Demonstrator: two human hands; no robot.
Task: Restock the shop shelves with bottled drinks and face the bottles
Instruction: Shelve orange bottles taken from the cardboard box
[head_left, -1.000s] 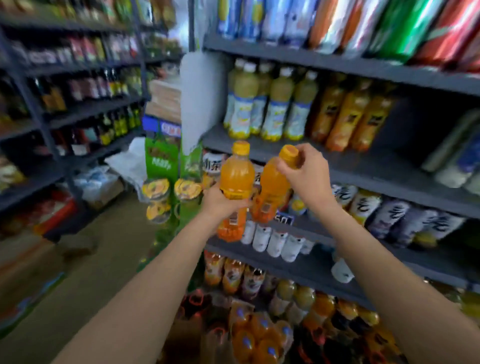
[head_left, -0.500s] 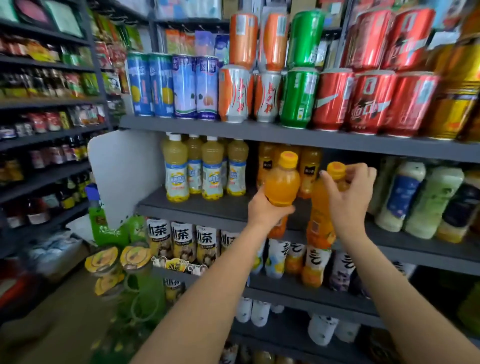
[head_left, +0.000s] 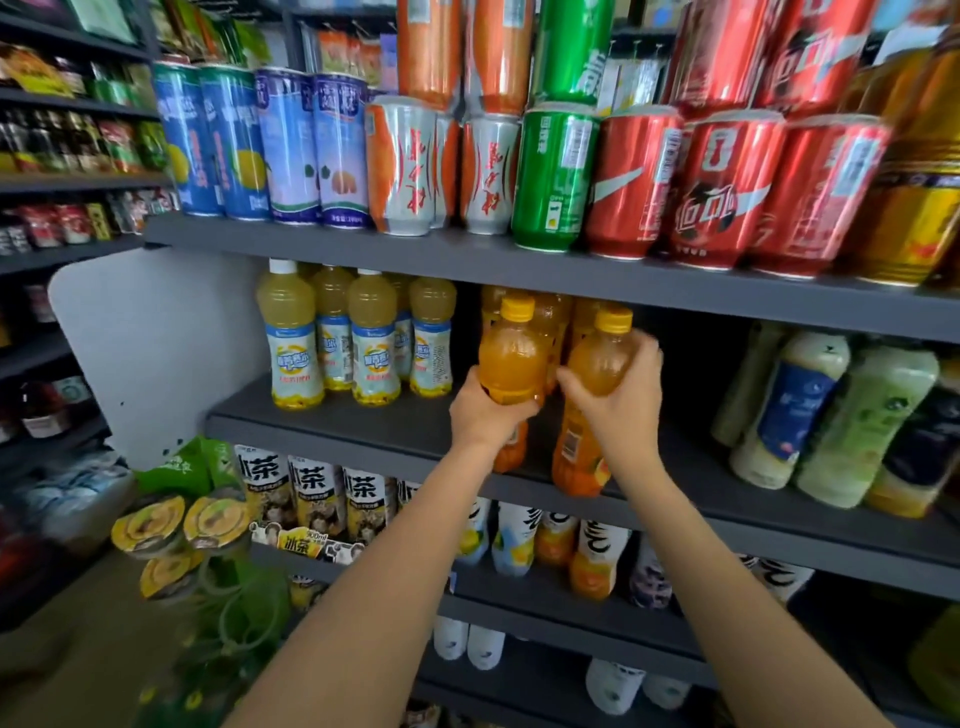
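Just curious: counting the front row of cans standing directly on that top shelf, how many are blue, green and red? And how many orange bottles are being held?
Blue cans: 4
Green cans: 1
Red cans: 3
Orange bottles held: 2
Total: 10

green bag (head_left: 200, 470) lower left | yellow-lidded cups (head_left: 179, 522) just below

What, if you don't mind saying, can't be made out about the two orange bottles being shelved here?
Head view only:
- Left bottle: label and base hidden by the left hand.
- Right bottle: mid-body hidden by the right hand; label text too small.
- Orange bottles behind: count hidden by the held pair.
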